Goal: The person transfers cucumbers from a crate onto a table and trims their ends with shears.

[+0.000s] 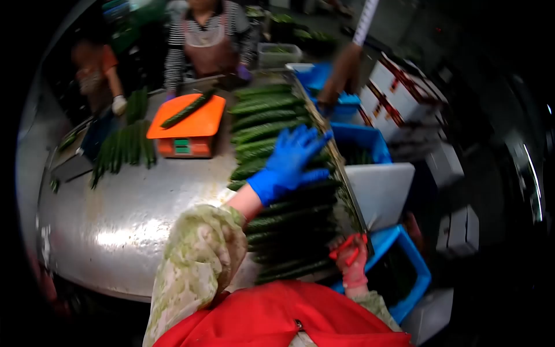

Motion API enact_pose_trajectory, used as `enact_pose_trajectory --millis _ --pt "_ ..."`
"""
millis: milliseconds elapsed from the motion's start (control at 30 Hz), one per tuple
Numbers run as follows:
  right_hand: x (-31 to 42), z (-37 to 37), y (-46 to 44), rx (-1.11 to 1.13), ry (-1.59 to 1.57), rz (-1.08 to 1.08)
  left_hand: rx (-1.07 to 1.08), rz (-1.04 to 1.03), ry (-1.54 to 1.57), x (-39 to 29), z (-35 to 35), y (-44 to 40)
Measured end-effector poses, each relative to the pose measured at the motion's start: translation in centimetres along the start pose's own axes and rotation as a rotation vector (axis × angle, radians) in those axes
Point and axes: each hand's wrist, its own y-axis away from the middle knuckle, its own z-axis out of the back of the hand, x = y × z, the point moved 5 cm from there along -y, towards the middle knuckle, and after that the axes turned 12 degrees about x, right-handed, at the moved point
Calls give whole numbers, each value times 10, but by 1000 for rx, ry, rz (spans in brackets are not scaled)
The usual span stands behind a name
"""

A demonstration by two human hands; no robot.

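My left hand [289, 162], in a blue glove, reaches over the long row of cucumbers [263, 134] on the metal table. Its fingers are spread and it lies over the row's middle, holding nothing I can see. Near the table's right edge, at the lower end of the row, my right hand [351, 260] wears a pinkish-red glove. Its fingers are curled around a small red object too unclear to name. An orange scale [188, 144] stands left of the row with one cucumber [188, 110] lying on its top.
The metal table [115, 214] has more cucumbers [124, 147] at its far left. Two people stand across it. Blue crates [376, 139], a white lid [381, 188] and white boxes [399, 92] are beyond the right edge. A dark blurred shape [341, 72] hangs near the far right corner.
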Motion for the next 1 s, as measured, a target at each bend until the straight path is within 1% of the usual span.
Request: enact_pose_trajectory --millis 33,67,133,167,200,233,267,300,333,367,400,433,500,567,600,700,733,833,933,1000 --pt "6 -9 6 -65 6 -24 -14 28 -2 -4 6 -16" --pt "3 -7 17 -124 3 -15 -68 7 0 -9 3 -20" --pt "4 -4 19 -84 -14 9 -121 -127 221 -14 11 -16" --pt "2 0 16 -40 -26 8 -242 -240 139 -26 19 -5" --pt "1 7 14 -70 11 37 -207 -179 94 -33 18 3" --pt "1 19 13 -100 46 75 -233 -164 58 -32 3 10" --pt "3 27 12 -4 127 114 -198 -152 23 -31 -8 19" --pt "-3 42 6 -87 62 100 -125 -102 36 -31 -16 29" --pt "-2 39 3 -268 56 99 -122 -54 22 -24 -24 41" --pt "-5 86 -31 51 110 -109 -98 -28 40 -19 -34 52" --pt "0 92 -30 159 38 -144 -103 -34 73 -18 -42 59" --pt "4 97 -27 176 -25 -150 -40 -31 143 -22 -33 68" --pt "6 95 -23 130 24 -95 -41 14 155 -25 -36 85" --pt "-3 94 -26 178 193 30 -45 40 181 -17 -50 93" --pt "-5 81 -26 132 146 -133 -52 43 199 -15 -57 97" --pt "-10 86 -26 -11 -101 -248 -164 19 186 -15 -67 103" --pt "-13 66 -20 -51 -191 -225 -145 24 211 -17 -65 105" --pt "-15 63 -15 -53 -139 -145 -156 19 155 -19 -70 111" --pt "-20 64 -5 63 260 -222 -139 65 56 -14 -68 105" --pt "-31 54 6 101 331 -218 -55 157 -20 -8 -71 102"
